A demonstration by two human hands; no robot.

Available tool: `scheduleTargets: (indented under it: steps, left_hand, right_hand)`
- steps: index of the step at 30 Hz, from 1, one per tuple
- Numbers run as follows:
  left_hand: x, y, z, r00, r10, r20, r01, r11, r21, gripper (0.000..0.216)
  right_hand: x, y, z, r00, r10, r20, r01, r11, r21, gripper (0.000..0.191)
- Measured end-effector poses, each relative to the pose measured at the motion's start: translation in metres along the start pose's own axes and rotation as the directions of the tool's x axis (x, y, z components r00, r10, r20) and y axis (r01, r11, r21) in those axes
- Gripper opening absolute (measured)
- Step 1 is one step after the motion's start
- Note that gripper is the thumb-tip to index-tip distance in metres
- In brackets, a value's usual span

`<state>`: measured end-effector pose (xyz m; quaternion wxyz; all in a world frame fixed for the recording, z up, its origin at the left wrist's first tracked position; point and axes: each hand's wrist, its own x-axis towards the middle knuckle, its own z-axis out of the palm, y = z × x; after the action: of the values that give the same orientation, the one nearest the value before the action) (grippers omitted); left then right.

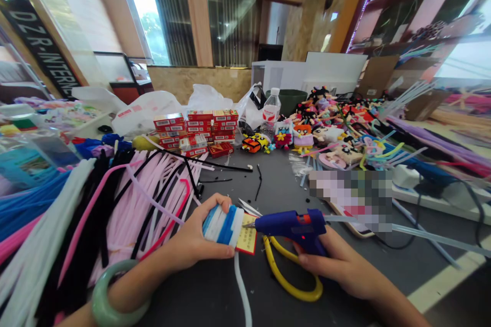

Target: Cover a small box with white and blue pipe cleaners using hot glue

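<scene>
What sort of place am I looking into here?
Probably a small craft workshop: bundles of pipe cleaners line the table's left, small figures crowd the back right, and the right hand holds a blue glue gun.

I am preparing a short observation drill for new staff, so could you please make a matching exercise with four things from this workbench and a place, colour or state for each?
Column one
1. Glue gun
2. Wrapped piece
3. Scissors
4. Bottle

Column two
A. Lying on the table, with yellow handles
B. Standing upright, with a white cap
C. Dark blue, held in the right hand
D. Blue and white, held in the left hand

Right pairs: 1-C, 2-D, 3-A, 4-B
</scene>
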<state>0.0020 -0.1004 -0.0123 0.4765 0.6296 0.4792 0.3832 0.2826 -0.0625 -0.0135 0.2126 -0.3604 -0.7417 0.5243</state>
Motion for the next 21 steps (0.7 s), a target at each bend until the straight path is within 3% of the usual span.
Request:
scheduleTargets:
  steps: [21]
  left_hand:
    - [0.0012,0.0028,0.0013,1.0,-0.022,0.001,0.022,0.999,-0.037,0.056]
  right_hand:
    - [-0.0008,-0.0006,-0.0006,1.0,-0.005,-0.001,0.005,1.0,-0.026,0.043]
